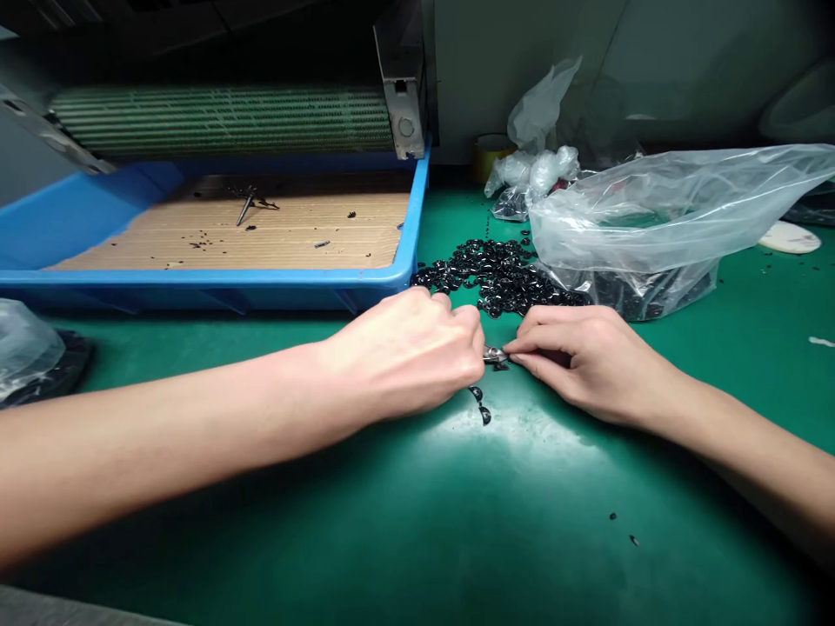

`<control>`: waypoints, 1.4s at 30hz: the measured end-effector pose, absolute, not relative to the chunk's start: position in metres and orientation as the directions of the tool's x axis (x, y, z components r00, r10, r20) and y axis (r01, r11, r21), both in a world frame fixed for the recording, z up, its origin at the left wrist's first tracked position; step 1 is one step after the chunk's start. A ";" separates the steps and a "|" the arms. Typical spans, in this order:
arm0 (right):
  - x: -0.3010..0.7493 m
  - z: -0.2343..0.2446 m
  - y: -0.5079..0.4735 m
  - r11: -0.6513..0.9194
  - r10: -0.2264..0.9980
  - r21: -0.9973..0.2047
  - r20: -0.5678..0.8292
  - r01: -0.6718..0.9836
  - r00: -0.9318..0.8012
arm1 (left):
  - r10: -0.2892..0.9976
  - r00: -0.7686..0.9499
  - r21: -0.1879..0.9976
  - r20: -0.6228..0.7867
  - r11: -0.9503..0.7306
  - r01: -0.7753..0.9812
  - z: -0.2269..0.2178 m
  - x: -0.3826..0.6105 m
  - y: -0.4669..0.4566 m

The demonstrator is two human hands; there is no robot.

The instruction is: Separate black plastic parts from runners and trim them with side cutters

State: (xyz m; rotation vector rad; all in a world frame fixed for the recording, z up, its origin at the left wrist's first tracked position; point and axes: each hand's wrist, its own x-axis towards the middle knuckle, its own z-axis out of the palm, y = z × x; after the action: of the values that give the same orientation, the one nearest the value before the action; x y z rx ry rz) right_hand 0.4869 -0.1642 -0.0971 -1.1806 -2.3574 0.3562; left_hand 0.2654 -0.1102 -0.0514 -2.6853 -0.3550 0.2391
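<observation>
My left hand (427,352) is closed in a fist around a pair of small metal pliers (494,353). Only the jaw end shows; the handles are hidden in the palm. At the tip of the jaws, my right hand (591,356) pinches thumb and forefinger on a tiny black part, mostly covered by the fingers. A small black piece (500,366) shows just under the jaws. Two glossy black half-round pieces (481,404) lie on the green table below my left hand. Beyond both hands spreads a pile of shiny black pieces (505,274).
A blue tray (261,278) lined with cardboard (293,235) stands at left, under a ribbed machine part (228,122). A clear plastic bag (626,235) with black contents sits at right. Another bag (30,348) lies at the left edge. Black bits (634,540) lie front right.
</observation>
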 end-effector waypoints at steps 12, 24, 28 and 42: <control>0.505 -0.102 -0.166 0.486 0.847 -0.321 0.403 0.813 -0.347 | 0.403 0.915 -0.248 -0.025 -0.889 0.384 -0.061 0.234 -0.125; 0.498 -0.080 -0.213 0.625 0.780 -0.139 0.114 0.768 -0.615 | 0.506 0.862 -0.232 -0.015 -0.841 0.489 -0.061 0.218 -0.192; 0.486 -0.080 -0.226 0.653 0.750 -0.248 0.085 0.715 -0.656 | 0.542 0.840 -0.215 -0.010 -0.822 0.528 -0.069 0.225 -0.202; 0.478 -0.086 -0.226 0.651 0.749 -0.366 0.165 0.665 -0.642 | 0.508 0.861 -0.245 -0.014 -0.837 0.490 -0.065 0.236 -0.197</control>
State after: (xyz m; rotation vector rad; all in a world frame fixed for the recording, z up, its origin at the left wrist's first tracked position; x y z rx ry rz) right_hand 0.4783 -0.2256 -0.0863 -1.1316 -2.5695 0.3930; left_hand 0.2361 -0.1966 -0.0651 -2.8021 -0.7626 0.1156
